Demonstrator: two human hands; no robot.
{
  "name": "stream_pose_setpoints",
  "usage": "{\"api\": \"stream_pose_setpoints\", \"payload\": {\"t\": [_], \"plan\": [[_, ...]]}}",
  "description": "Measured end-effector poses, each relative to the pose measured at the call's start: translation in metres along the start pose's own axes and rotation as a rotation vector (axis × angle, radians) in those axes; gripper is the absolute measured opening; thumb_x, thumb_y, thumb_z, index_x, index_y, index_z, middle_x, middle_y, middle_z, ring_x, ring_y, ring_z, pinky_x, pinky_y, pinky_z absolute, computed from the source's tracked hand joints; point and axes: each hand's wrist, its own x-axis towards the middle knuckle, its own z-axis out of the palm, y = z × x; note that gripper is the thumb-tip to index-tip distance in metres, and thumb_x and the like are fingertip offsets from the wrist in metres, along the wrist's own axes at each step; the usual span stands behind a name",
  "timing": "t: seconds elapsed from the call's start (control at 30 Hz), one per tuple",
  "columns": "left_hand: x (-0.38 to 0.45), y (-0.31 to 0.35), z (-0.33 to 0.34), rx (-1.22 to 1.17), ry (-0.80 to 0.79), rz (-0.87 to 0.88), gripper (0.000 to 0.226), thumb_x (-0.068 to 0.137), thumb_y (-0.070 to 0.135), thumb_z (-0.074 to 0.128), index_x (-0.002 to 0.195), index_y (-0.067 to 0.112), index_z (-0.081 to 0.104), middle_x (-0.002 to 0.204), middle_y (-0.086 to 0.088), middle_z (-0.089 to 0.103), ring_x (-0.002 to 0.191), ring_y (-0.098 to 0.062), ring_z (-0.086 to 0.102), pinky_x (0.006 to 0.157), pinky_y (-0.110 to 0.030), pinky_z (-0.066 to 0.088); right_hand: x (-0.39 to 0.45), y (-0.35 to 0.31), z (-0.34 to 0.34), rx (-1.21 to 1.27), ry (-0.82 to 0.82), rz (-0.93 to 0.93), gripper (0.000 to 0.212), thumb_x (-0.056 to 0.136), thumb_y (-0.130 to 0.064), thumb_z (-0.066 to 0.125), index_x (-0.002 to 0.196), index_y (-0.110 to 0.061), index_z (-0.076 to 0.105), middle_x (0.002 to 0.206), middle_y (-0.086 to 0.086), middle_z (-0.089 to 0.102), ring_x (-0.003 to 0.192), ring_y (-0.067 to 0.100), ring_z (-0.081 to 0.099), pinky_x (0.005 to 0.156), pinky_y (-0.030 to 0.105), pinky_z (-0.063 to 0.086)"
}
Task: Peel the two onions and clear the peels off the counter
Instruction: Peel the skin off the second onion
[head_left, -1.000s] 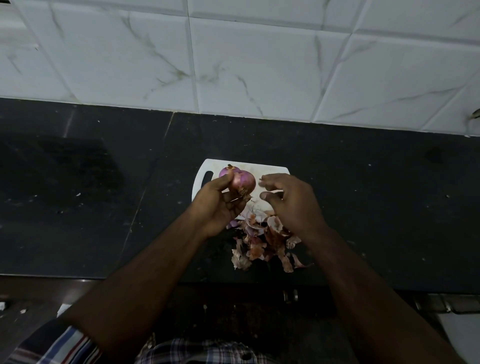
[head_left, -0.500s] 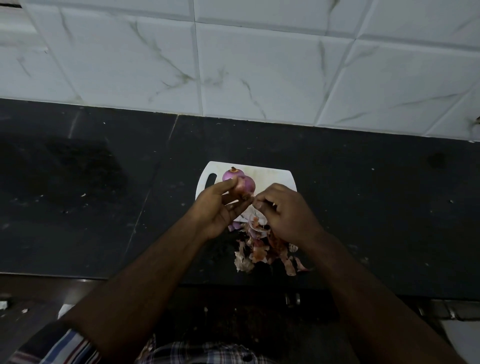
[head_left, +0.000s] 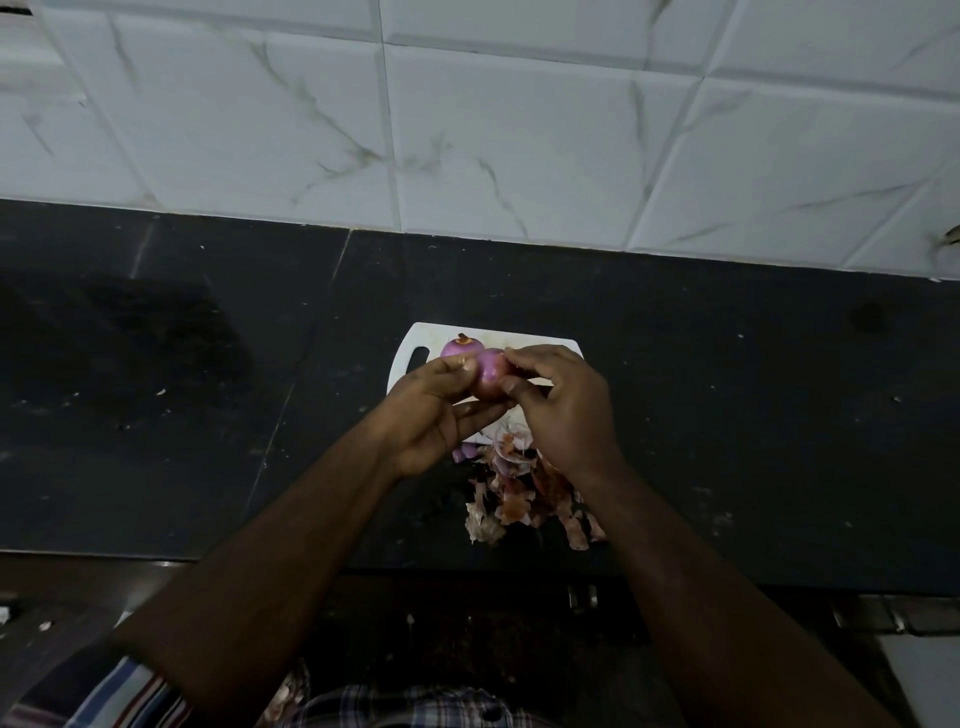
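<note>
A peeled purple onion (head_left: 490, 378) is held above the white cutting board (head_left: 410, 370). My left hand (head_left: 431, 418) grips it from the left with thumb and fingers. My right hand (head_left: 563, 410) pinches its right side between thumb and forefinger. A second purple onion (head_left: 458, 347), with a brown stem stub, lies on the board just behind the held one. A heap of brown and pink peels (head_left: 522, 499) lies on the black counter (head_left: 208, 415) at the board's near edge, partly hidden by my right wrist.
A white marble-tiled wall (head_left: 493, 130) runs along the back of the counter. The counter's front edge (head_left: 156, 553) lies just below the peels, with dark cabinet fronts and a metal handle (head_left: 582, 596) under it.
My right hand rose from the peel heap back onto the onion. My left hand turned the onion and lifted it slightly toward the right hand.
</note>
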Motion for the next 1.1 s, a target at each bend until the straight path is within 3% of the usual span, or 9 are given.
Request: {"api": "stream_pose_setpoints", "payload": {"t": [0.13, 0.23, 0.37, 0.5, 0.6, 0.67, 0.8, 0.93, 1.1], "plan": [[-0.001, 0.001, -0.001, 0.016, -0.011, 0.024, 0.036, 0.102, 0.007, 0.055, 0.138, 0.005, 0.056, 0.124, -0.020, 0.067, 0.102, -0.029, 0.070, 0.088, -0.038, 0.062, 0.000, -0.005, -0.002, 0.101, -0.121, 0.086, 0.046, 0.077, -0.018, 0.084, 0.121, -0.019, 0.069, 0.113, -0.013, 0.065, 0.105, 0.001, 0.062, 0.090, 0.025, 0.053], [-0.001, 0.001, 0.003, 0.046, -0.027, 0.036, 0.037, 0.103, 0.003, 0.051, 0.139, 0.010, 0.057, 0.118, -0.016, 0.070, 0.099, -0.025, 0.071, 0.085, -0.036, 0.062, 0.000, -0.006, 0.001, 0.052, -0.094, 0.069, 0.055, 0.072, -0.015, 0.087, 0.124, -0.016, 0.069, 0.115, -0.007, 0.069, 0.105, 0.000, 0.060, 0.094, 0.025, 0.052], [0.003, -0.002, 0.008, 0.063, 0.034, 0.079, 0.033, 0.105, 0.005, 0.050, 0.135, 0.009, 0.061, 0.114, -0.014, 0.073, 0.100, -0.026, 0.073, 0.081, -0.035, 0.062, -0.003, -0.005, 0.005, 0.055, 0.008, 0.066, 0.052, 0.070, -0.016, 0.088, 0.120, -0.012, 0.072, 0.118, 0.002, 0.073, 0.108, 0.009, 0.065, 0.095, 0.030, 0.054], [0.005, -0.008, 0.012, 0.051, 0.080, 0.087, 0.029, 0.105, 0.010, 0.050, 0.130, 0.012, 0.065, 0.117, -0.014, 0.074, 0.104, -0.032, 0.073, 0.099, -0.046, 0.053, -0.004, -0.004, 0.007, 0.063, 0.055, 0.081, 0.048, 0.073, -0.018, 0.087, 0.119, -0.012, 0.072, 0.118, 0.001, 0.073, 0.107, 0.010, 0.068, 0.093, 0.025, 0.054], [0.004, -0.008, 0.017, 0.006, 0.091, 0.108, 0.026, 0.106, 0.009, 0.049, 0.124, 0.011, 0.066, 0.115, -0.014, 0.074, 0.098, -0.028, 0.075, 0.090, -0.040, 0.057, -0.003, -0.003, 0.008, 0.065, 0.086, 0.070, 0.047, 0.074, -0.017, 0.087, 0.118, -0.011, 0.073, 0.116, 0.002, 0.073, 0.104, 0.006, 0.067, 0.091, 0.017, 0.052], [0.003, -0.007, 0.020, -0.022, 0.086, 0.127, 0.024, 0.106, 0.007, 0.048, 0.121, 0.008, 0.066, 0.118, -0.016, 0.073, 0.100, -0.026, 0.075, 0.084, -0.034, 0.061, -0.002, -0.002, 0.009, 0.095, 0.097, 0.081, 0.046, 0.073, -0.016, 0.087, 0.117, -0.010, 0.073, 0.115, 0.002, 0.074, 0.103, 0.007, 0.069, 0.092, 0.020, 0.054], [0.002, -0.006, 0.020, 0.002, 0.084, 0.141, 0.029, 0.104, 0.006, 0.052, 0.131, 0.008, 0.062, 0.118, -0.016, 0.072, 0.100, -0.025, 0.074, 0.085, -0.035, 0.062, 0.001, 0.000, 0.003, 0.238, 0.017, 0.190, 0.043, 0.076, -0.010, 0.084, 0.117, -0.010, 0.072, 0.112, -0.005, 0.072, 0.105, 0.007, 0.069, 0.095, 0.031, 0.056], [0.002, -0.006, 0.016, 0.018, 0.091, 0.153, 0.032, 0.102, 0.002, 0.054, 0.133, 0.008, 0.062, 0.127, -0.020, 0.067, 0.097, -0.024, 0.075, 0.086, -0.037, 0.062, 0.004, -0.002, -0.006, 0.334, -0.084, 0.286, 0.027, 0.085, -0.012, 0.078, 0.111, -0.018, 0.074, 0.101, -0.013, 0.074, 0.098, 0.000, 0.069, 0.090, 0.025, 0.056], [0.001, -0.004, 0.014, 0.027, 0.081, 0.146, 0.036, 0.100, -0.004, 0.054, 0.133, 0.010, 0.063, 0.132, -0.020, 0.062, 0.098, -0.029, 0.075, 0.081, -0.034, 0.062, 0.006, -0.002, -0.007, 0.357, -0.047, 0.348, 0.024, 0.089, -0.008, 0.071, 0.112, -0.013, 0.075, 0.100, -0.010, 0.075, 0.096, 0.003, 0.070, 0.091, 0.028, 0.058]]}}
